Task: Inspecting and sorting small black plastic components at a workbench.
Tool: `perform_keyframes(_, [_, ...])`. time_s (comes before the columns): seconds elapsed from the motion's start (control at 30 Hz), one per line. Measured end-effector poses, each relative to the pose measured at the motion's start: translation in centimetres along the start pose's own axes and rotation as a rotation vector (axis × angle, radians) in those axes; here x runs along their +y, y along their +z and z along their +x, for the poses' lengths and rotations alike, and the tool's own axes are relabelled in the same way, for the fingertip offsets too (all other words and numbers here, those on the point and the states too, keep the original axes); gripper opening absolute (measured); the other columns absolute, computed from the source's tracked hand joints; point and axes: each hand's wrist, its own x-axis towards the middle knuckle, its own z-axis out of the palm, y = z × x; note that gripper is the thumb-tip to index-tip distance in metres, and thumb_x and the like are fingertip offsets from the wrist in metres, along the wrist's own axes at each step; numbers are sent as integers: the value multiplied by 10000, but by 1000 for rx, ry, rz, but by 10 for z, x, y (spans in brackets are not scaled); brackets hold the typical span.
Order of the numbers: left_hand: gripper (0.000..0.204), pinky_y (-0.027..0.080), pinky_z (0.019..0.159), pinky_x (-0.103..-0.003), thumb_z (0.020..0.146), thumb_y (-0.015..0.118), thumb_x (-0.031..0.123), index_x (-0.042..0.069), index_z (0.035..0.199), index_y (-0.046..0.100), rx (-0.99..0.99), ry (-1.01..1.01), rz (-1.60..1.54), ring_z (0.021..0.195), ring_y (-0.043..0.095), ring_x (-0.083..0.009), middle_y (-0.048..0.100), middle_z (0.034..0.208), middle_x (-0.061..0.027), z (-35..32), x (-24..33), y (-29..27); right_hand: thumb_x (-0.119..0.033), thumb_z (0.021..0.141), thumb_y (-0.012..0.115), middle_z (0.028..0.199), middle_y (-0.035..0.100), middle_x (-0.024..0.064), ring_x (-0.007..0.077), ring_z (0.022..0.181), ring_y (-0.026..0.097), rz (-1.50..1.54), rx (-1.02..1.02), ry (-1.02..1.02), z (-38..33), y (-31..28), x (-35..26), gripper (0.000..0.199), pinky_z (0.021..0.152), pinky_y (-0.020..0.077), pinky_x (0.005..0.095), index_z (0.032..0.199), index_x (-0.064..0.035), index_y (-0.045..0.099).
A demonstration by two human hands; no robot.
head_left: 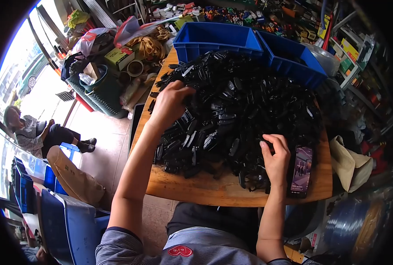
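A large heap of small, glossy black plastic pieces (231, 110) covers most of the wooden table (196, 187). Over the heap's left side, my left hand (172, 102) reaches in with its fingers bent and drawn together. Its fingertips are partly hidden, so anything between them does not show. My right hand (277, 158) hovers at the near right edge of the heap, fingers curled and thumb tip close to the forefinger. Against the black heap I cannot make out what it pinches. Just right of this hand lies a phone (301, 172) with its screen lit.
Behind the heap stand a blue bin (218, 37) and a second blue bin (293, 66), which has dark pieces inside. A person (33, 132) sits at the far left. A blue chair (68, 225) is at the lower left, and a clear-wrapped spool (353, 225) at the lower right.
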Motion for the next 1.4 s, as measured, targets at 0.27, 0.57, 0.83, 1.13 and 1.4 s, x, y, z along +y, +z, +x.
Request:
perform_keyframes(0.27, [351, 480, 720, -344, 645, 600, -68, 67, 969, 620, 21, 171, 44, 873, 569, -296, 565, 951, -100, 4, -13, 22, -68, 873, 556, 929, 586, 80, 180, 806, 573, 20, 85, -36, -3, 1, 6, 142, 685, 449, 265, 1001, -8, 568])
perform_keyframes(0.57, [210, 447, 524, -234, 798, 650, 76, 12, 964, 539, -473, -494, -1734, 611, 560, -122, 642, 827, -117, -27, 89, 20, -257, 905, 562, 751, 478, -48, 33, 626, 417, 683, -168, 132, 17, 15, -49, 346, 554, 356, 170, 1179, -47, 537])
perform_keyframes(0.83, [201, 462, 542, -259, 748, 544, -29, 5, 945, 517, -362, -765, -1740, 632, 578, -156, 620, 800, -119, -36, 85, 29, -158, 861, 620, 794, 551, -14, 36, 650, 471, 842, -100, 178, 13, 34, -50, 246, 565, 402, 171, 1053, -18, 558])
perform_keyframes(1.13, [282, 409, 593, -183, 785, 710, 163, 32, 998, 580, -395, -475, -1209, 647, 505, -31, 579, 740, 32, -39, 102, 18, -195, 862, 632, 760, 554, -28, 15, 617, 454, 859, -201, 270, 13, 33, -46, 264, 537, 371, 159, 1060, -30, 579])
perform_keyframes(1.4, [281, 445, 668, -230, 757, 721, 121, 13, 990, 607, -405, -288, -1155, 736, 539, -70, 618, 797, -8, -39, 97, 21, -243, 872, 608, 655, 537, 11, 47, 521, 443, 1170, -349, 438, 12, 19, -36, 241, 475, 362, 174, 1015, -51, 579])
